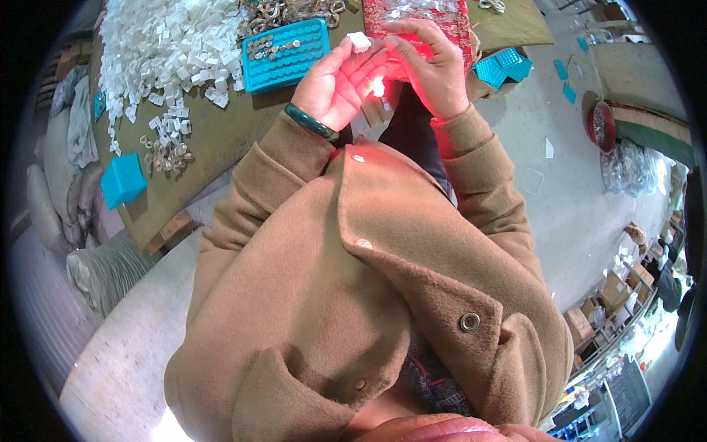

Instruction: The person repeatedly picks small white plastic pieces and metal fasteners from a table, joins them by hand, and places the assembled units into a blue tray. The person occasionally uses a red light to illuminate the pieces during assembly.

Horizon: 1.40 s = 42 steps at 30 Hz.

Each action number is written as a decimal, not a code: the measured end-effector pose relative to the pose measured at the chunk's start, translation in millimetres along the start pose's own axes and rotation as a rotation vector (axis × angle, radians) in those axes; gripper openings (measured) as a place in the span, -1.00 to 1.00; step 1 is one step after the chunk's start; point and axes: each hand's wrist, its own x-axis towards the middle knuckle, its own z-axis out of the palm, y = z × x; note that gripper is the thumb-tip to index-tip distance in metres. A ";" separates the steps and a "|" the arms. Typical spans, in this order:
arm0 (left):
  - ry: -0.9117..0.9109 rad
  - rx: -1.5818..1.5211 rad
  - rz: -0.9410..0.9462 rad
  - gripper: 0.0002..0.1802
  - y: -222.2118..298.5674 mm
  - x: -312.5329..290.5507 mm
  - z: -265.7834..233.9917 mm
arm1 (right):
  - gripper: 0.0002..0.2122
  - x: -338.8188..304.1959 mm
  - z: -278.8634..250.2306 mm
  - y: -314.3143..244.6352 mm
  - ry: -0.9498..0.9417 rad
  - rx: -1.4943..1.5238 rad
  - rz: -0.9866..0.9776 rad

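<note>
My left hand (331, 85), with a dark green bangle at its wrist, is raised in front of me. Its thumb and fingers hold a small white block-shaped piece (359, 41). My right hand (434, 70) is close beside it, thumb and fingertips pressed together; what they pinch is too small to make out. Between the palms a small light (378, 88) glows bright red and tints both hands and the coat cuffs. The glare hides its shape and what it hangs from.
A large heap of white pieces (166, 48) covers the table's left. Beside it a blue tray (317, 55) holds several round silvery discs. A red patterned cloth (456, 18) lies beyond my right hand. A box (482, 90) contains blue trays. At left stands another blue container (123, 180).
</note>
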 end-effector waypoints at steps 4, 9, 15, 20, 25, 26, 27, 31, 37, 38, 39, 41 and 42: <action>0.087 0.100 0.060 -0.67 -2.1 2.5 -0.7 | -0.81 -1.7 2.7 -5.3 -0.023 -0.303 -0.056; 0.092 0.219 0.121 -0.71 -4.0 2.0 3.8 | -0.86 -2.1 4.7 2.1 -0.022 -0.112 -0.031; 0.019 0.291 0.103 -0.70 8.9 -6.6 4.1 | -0.89 -3.0 4.1 5.2 0.062 0.588 0.321; -0.037 0.350 0.122 -0.69 14.9 -14.7 3.5 | -0.86 -2.3 4.3 -8.2 -0.014 0.738 0.422; -0.060 0.271 0.129 -0.71 15.7 -25.2 7.9 | -0.86 -3.6 12.0 -27.3 -0.121 0.786 0.494; -0.074 0.270 0.102 -0.70 17.4 -28.1 7.7 | -0.87 -3.1 15.2 -28.7 -0.068 0.681 0.527; -0.056 0.257 0.097 -0.69 17.6 -30.0 7.4 | -0.88 -2.8 18.9 -29.5 -0.046 0.614 0.509; -0.014 0.201 0.076 -0.68 19.6 -37.5 1.9 | -0.90 -5.0 28.2 -28.8 -0.068 0.446 0.409; 0.004 0.173 0.074 -0.68 22.9 -41.7 -8.1 | -0.89 1.4 40.1 -28.7 -0.141 -0.009 -0.111; 0.013 0.174 0.103 -0.68 23.3 -42.0 -9.4 | -0.89 2.3 40.5 -31.0 -0.162 -0.039 -0.101; 0.027 0.194 0.108 -0.68 24.6 -43.1 -11.0 | -0.90 2.7 40.2 -34.0 -0.182 -0.068 -0.091; 0.024 0.215 0.128 -0.68 27.0 -44.6 -14.3 | -0.90 3.3 40.8 -40.4 -0.205 -0.142 -0.112; 0.005 0.216 0.122 -0.68 28.2 -44.5 -15.9 | -0.89 3.6 41.3 -43.6 -0.210 -0.187 -0.145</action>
